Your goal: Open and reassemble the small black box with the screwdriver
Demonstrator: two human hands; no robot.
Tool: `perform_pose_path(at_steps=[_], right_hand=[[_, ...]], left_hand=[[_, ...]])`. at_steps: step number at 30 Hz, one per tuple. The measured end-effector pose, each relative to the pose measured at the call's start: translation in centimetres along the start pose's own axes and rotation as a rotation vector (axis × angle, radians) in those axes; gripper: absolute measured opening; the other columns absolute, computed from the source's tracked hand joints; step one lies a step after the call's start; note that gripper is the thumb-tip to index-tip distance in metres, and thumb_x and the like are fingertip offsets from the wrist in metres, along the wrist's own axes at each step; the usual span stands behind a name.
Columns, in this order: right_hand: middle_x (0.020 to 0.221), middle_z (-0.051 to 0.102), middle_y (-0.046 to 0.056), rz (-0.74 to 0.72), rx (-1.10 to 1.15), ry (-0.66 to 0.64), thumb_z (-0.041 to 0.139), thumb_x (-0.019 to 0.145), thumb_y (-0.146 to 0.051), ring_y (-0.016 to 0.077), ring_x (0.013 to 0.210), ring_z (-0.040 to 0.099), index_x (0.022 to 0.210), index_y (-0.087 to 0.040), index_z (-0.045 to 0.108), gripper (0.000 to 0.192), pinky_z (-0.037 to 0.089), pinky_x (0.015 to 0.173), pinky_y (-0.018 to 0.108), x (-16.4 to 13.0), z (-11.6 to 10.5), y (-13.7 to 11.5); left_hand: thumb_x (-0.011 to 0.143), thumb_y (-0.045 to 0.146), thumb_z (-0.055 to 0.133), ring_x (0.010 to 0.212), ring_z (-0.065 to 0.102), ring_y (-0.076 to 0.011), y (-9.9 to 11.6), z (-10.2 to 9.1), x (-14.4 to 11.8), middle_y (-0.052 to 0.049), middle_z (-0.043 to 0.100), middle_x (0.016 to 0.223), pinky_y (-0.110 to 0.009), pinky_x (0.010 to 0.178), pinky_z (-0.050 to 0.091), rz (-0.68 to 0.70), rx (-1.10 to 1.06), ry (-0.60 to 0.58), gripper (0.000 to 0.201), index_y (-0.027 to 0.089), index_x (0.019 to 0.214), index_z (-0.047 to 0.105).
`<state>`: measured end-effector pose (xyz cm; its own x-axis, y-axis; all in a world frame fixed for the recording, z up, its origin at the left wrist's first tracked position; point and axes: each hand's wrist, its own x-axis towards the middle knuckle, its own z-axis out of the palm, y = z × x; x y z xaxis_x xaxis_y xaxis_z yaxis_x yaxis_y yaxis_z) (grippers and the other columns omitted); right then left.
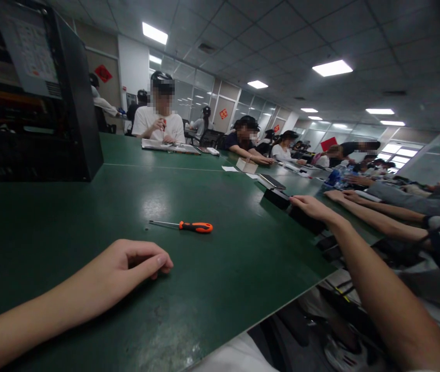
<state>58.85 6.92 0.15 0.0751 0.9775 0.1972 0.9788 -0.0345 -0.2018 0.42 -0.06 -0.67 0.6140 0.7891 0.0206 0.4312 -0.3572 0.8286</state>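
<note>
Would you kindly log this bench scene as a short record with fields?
surface: dark green matted work table
left hand: loosely curled, resting on the table, holding nothing
right hand: stretched out, fingers at a flat black box on the table edge
nearest tool: orange-handled screwdriver with thin metal shaft, lying flat, apart from both hands
left rear: tall black computer case
others: several people seated along the table

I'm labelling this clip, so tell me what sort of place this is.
Probably a workshop or assembly room. A long green table runs down the room with many people seated along it, a screwdriver lies near the left hand, and a black machine case stands on the table under office ceiling lights.
</note>
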Motion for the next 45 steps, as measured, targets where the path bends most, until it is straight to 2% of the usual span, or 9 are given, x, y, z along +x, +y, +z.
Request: perform_pose_path(at_steps=[8,13,18,22,27,33,36,40,45], right_hand=[[0.073,0.064,0.01,-0.025,-0.074,0.011,0.022,0.085,-0.082,0.0221,0.071,0.057,0.071,-0.02,0.052,0.071,0.041,0.066,0.032,-0.4,0.3,-0.4],[0.073,0.065,0.01,-0.015,-0.177,-0.041,0.026,0.091,-0.072,0.0231,0.071,0.06,0.071,-0.019,0.058,0.065,0.04,0.067,0.033,1.6,-1.0,-1.3],[0.089,0.07,0.015,0.057,-0.292,-0.116,0.053,0.092,-0.055,0.0245,0.08,0.063,0.086,-0.014,0.064,0.043,0.045,0.071,0.034,5.5,-1.5,-4.1],[0.093,0.067,0.006,0.074,-0.341,-0.254,0.064,0.092,-0.045,0.0164,0.08,0.063,0.098,-0.013,0.064,0.032,0.051,0.077,0.033,7.1,-0.8,-7.7],[0.098,0.067,0.007,-0.175,-0.29,-0.216,0.07,0.084,-0.028,0.0203,0.088,0.062,0.099,-0.016,0.064,0.021,0.044,0.073,0.029,5.2,-1.5,-15.1],[0.106,0.065,0.007,-0.643,0.028,-0.127,0.061,0.091,-0.04,0.0201,0.09,0.058,0.11,-0.02,0.057,0.028,0.04,0.075,0.03,-3.3,-2.4,-27.5],[0.101,0.065,0.005,-0.844,0.17,-0.206,0.066,0.088,-0.033,0.0182,0.085,0.057,0.105,-0.019,0.057,0.023,0.04,0.074,0.03,-7.3,-1.6,-31.9],[0.097,0.064,0.005,-0.972,0.276,-0.266,0.068,0.084,-0.028,0.0176,0.082,0.058,0.104,-0.018,0.057,0.024,0.042,0.071,0.029,-9.4,1.1,-34.0],[0.108,0.067,0.009,-0.979,0.49,-0.265,0.058,0.097,-0.044,0.0193,0.096,0.062,0.113,-0.017,0.06,0.032,0.048,0.086,0.033,-7.5,3.0,-32.4]], left_hand=[[0.097,0.048,0.053,0.081,0.068,-0.0199,0.4,0.0,0.0,-0.001,0.076,0.086,-0.026,0.075,0.049,0.016,0.031,0.0,0.036,0.024,0.088,0.078],[0.097,0.041,0.052,0.088,0.07,-0.0197,1.8,0.0,-0.3,-0.001,0.078,0.092,-0.024,0.08,0.049,0.042,0.104,-0.039,0.035,0.024,0.084,0.079],[0.096,0.039,0.053,0.087,0.071,-0.0185,1.9,0.1,-0.4,0.0,0.078,0.089,-0.022,0.079,0.049,0.019,0.124,-0.007,0.034,0.023,0.082,0.079],[0.097,0.039,0.053,0.086,0.07,-0.018,1.7,0.1,-0.4,0.001,0.077,0.088,-0.023,0.079,0.049,0.014,0.111,-0.014,0.033,0.023,0.083,0.078],[0.097,0.042,0.052,0.088,0.07,-0.0214,1.2,0.3,-0.3,-0.003,0.077,0.093,-0.028,0.08,0.052,-0.014,0.039,0.036,0.032,0.021,0.094,0.076],[0.093,0.046,0.061,0.125,0.059,-0.0303,-0.6,0.3,-0.5,-0.012,0.06,0.141,-0.042,0.1,0.051,0.014,-0.011,0.386,0.055,0.025,0.143,0.048],[0.09,0.043,0.067,0.136,0.05,-0.03,-0.7,0.2,-0.8,-0.01,0.053,0.15,-0.045,0.111,0.044,0.054,-0.004,0.386,0.066,0.028,0.149,0.041],[0.086,0.038,0.073,0.125,0.06,-0.0288,0.1,0.1,-1.0,-0.007,0.064,0.137,-0.041,0.109,0.046,0.091,0.058,0.231,0.056,0.027,0.138,0.056],[0.089,0.037,0.069,0.108,0.068,-0.0264,1.0,-0.2,-0.7,-0.003,0.075,0.117,-0.036,0.096,0.051,0.05,0.098,0.179,0.032,0.025,0.118,0.071]])
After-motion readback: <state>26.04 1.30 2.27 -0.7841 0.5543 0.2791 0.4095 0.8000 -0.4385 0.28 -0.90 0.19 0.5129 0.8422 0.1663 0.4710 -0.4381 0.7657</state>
